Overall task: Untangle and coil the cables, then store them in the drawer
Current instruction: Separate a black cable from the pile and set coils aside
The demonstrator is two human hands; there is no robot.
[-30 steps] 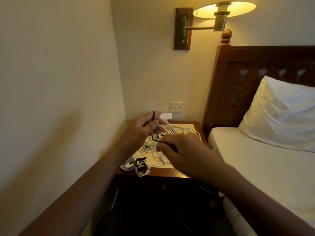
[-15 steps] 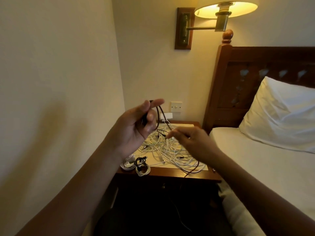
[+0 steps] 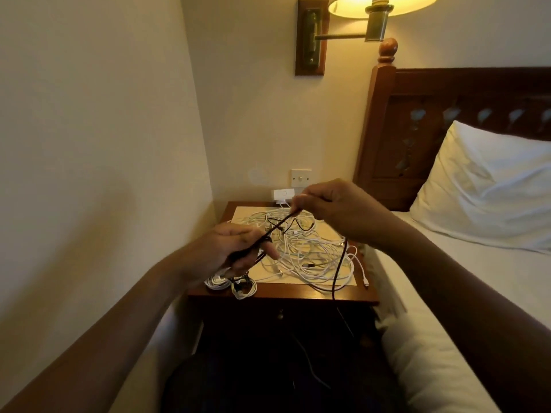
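A thin black cable [image 3: 277,226] runs taut between my two hands above the wooden nightstand [image 3: 301,295]. My left hand [image 3: 235,251] grips gathered loops of it at the near left. My right hand [image 3: 331,208] pinches the cable higher up and to the right. The cable's free part [image 3: 338,272] hangs past the nightstand's front edge. Under my hands lies a tangle of white cables [image 3: 310,254]. Two coiled cables [image 3: 231,284] sit at the front left corner. The drawer knob [image 3: 280,315] shows in the dark front below the top.
A wall closes in on the left. The bed [image 3: 447,281] with a white pillow [image 3: 489,189] lies to the right, its wooden headboard [image 3: 465,126] behind. A wall lamp [image 3: 369,13] hangs above. A switch plate [image 3: 300,177] and a white charger [image 3: 283,194] sit behind the nightstand.
My left hand has dropped lower with the black loops. My right hand has risen up and back, drawing the black cable taut between both hands.
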